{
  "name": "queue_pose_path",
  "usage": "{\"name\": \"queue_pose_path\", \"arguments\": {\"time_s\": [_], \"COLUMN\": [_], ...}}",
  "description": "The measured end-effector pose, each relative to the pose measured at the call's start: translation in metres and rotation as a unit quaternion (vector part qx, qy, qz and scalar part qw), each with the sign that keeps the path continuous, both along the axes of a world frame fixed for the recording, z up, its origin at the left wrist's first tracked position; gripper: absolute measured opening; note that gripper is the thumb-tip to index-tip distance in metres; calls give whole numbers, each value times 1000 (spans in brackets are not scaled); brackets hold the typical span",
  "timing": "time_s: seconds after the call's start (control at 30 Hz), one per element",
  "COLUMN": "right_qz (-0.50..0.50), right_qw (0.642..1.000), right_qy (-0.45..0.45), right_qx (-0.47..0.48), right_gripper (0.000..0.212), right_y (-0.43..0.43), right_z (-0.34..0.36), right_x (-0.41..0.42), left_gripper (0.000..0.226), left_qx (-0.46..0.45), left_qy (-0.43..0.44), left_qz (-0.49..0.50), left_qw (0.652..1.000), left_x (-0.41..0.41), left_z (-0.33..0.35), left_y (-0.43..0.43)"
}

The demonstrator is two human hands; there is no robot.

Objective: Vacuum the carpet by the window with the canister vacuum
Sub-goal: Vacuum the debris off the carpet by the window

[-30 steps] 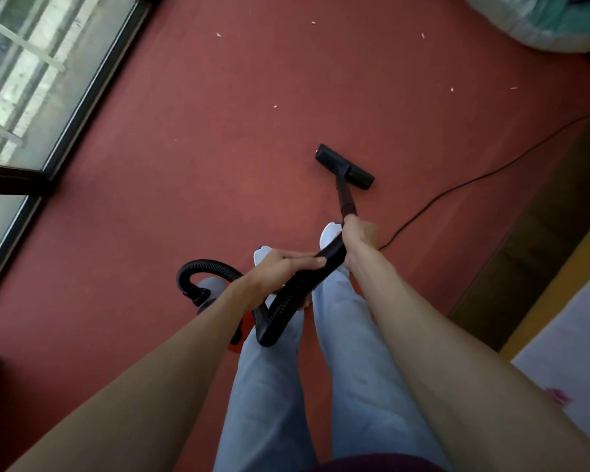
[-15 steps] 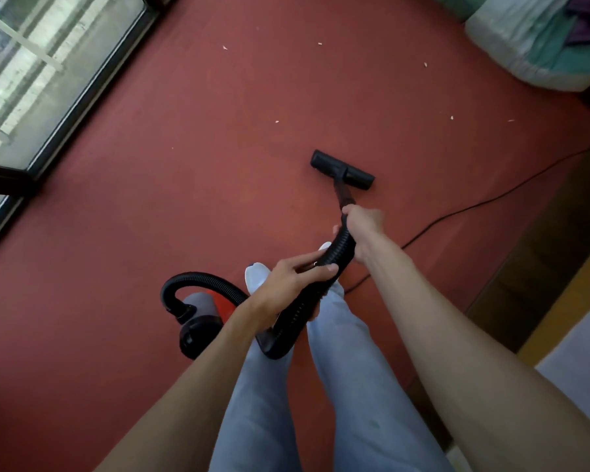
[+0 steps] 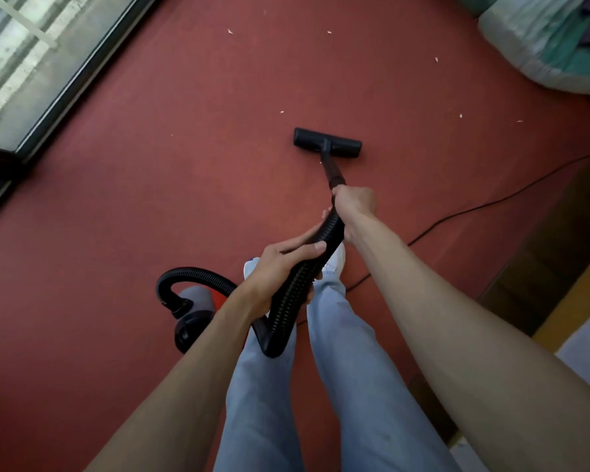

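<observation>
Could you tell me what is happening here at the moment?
A person is vacuuming the red carpet beside the window. Their right hand grips the top of the wand, their left hand holds the ribbed hose, and the floor head sits flat on the carpet ahead. The canister stands by their left leg. Small pale scraps lie beyond the head.

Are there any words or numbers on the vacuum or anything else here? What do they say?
None: no word, brand, number or sign can be read in this view.
The vacuum, hose, wand and floor head: no lettering shows.
The bundle at the top right: only coloured cloth, no print shows.
</observation>
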State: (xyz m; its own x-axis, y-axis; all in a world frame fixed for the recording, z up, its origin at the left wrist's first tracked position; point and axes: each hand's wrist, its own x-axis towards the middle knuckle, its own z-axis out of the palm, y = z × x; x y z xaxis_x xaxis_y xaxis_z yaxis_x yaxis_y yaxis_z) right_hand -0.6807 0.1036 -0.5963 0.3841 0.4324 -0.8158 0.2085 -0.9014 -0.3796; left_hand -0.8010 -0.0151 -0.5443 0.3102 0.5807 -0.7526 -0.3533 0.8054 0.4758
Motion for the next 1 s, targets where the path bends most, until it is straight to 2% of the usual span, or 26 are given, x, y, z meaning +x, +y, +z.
{"name": "queue_pose_path", "arguments": {"time_s": [0.13, 0.3, 0.4, 0.43, 0.53, 0.6, 0.7, 0.73, 0.83, 1.0], "right_qz": [-5, 15, 39, 43, 29, 10, 16, 18, 29, 68], "right_qw": [999, 999, 999, 999, 999, 999, 998, 999, 999, 994], "right_qy": [24, 30, 10, 5, -6, -8, 8, 7, 3, -30], "right_qx": [-20, -36, -14, -9, -24, -34, -53, -46, -38, -78], "right_gripper": [13, 12, 49, 51, 21, 16, 9, 11, 38, 23], "right_y": [-13, -20, -9, -5, -3, -13, -22, -19, -8, -27], "right_z": [26, 9, -33, -35, 12, 29, 25, 19, -3, 0], "right_x": [4, 2, 7, 7, -5, -2, 2, 1, 1, 8], "left_gripper": [48, 44, 40, 40, 46, 49, 47, 45, 37, 42], "left_qx": [22, -21, -32, -31, -8, -20, -47, -47, -49, -70], "left_qy": [-61, -26, -6, -14, -74, -96, -82, -67, -26, -90], "left_qz": [-73, -67, -25, -20, -64, -99, -116, -111, -83, -138], "left_qw": [995, 997, 999, 999, 995, 990, 989, 990, 995, 984], "left_x": [-15, -10, -5, -7, -22, -31, -31, -28, -18, -28], "left_z": [0, -9, -14, -15, -13, -9, -4, -5, -12, -12], "left_y": [-5, -9, -3, 0, 3, 3, 6, 8, 14, 8]}}
